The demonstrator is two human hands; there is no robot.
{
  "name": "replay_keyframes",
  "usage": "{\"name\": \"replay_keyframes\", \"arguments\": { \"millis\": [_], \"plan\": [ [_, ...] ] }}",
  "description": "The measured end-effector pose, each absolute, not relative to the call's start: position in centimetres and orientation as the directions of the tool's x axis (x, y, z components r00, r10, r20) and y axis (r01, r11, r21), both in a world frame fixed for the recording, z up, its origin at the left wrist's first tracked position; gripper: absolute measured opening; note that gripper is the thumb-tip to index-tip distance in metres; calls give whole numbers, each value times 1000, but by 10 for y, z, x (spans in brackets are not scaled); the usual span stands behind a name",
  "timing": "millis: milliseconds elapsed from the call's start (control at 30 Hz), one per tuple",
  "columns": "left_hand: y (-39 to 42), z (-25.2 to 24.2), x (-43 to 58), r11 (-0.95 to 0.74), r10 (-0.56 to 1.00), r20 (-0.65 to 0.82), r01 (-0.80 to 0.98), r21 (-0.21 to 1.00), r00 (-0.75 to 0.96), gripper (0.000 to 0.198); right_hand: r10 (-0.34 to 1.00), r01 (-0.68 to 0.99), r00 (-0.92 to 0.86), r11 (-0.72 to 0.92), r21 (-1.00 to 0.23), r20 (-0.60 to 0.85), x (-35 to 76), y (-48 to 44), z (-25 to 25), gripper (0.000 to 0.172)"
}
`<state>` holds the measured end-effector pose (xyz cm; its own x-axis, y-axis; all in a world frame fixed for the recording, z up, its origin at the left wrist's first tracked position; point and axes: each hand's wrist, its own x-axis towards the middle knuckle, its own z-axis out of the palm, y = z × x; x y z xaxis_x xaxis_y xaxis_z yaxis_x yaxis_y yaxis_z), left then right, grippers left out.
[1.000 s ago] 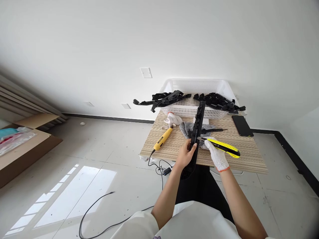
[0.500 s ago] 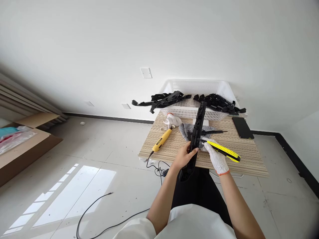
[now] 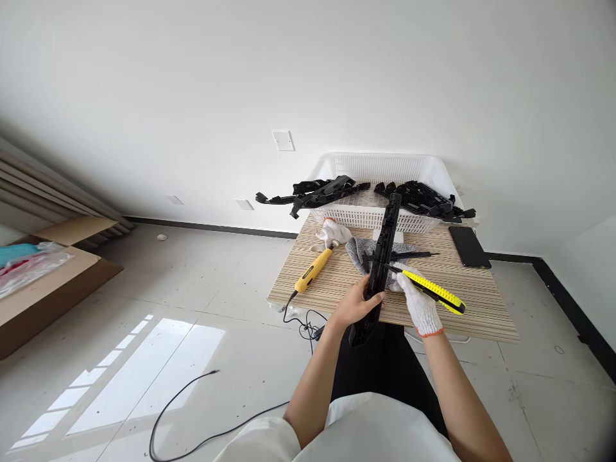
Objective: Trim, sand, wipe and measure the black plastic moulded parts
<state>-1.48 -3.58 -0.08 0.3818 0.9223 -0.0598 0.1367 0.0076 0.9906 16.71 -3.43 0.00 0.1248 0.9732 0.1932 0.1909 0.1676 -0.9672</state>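
My bare left hand [image 3: 357, 301] is closed round the lower part of a long black plastic part [image 3: 384, 247], which slants upright over the table's front edge. A white knitted glove covers my right hand [image 3: 416, 301]. In it is a yellow and black utility knife [image 3: 433, 290], its blade end against or very near the right side of the part; contact cannot be made out for sure. Behind the part lies a grey cloth [image 3: 356, 250] with a dark caliper-like tool [image 3: 416, 255] across it.
A white basket [image 3: 337, 217] with several black plastic parts [image 3: 332, 190] stands at the back. On the wood-grain table [image 3: 462, 308] are a yellow corded rotary tool [image 3: 312, 271], another white glove [image 3: 335, 232] and a phone [image 3: 469, 247]. A black cable [image 3: 180, 393] lies on the floor.
The black plastic part has shifted slightly right and its lower end a little up. The knife stays at its right side, with my gloved hand nearly in the same place.
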Motion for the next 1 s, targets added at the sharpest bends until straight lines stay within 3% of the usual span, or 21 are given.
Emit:
{"name": "replay_keyframes", "arguments": {
  "millis": [233,500,1000],
  "plan": [
    [-36,-5,-18,-60,891,-8,135,989,454,44,960,28,271,67,-997,72,165,-34,-5,40],
    [-39,-6,-17,45,906,-54,30,999,419,44,977,90,187,89,-992,104,165,-38,3,39],
    [-38,-9,-11,175,933,-139,-80,981,331,42,984,13,166,59,-998,60,166,-39,-5,27]
  ]
}}
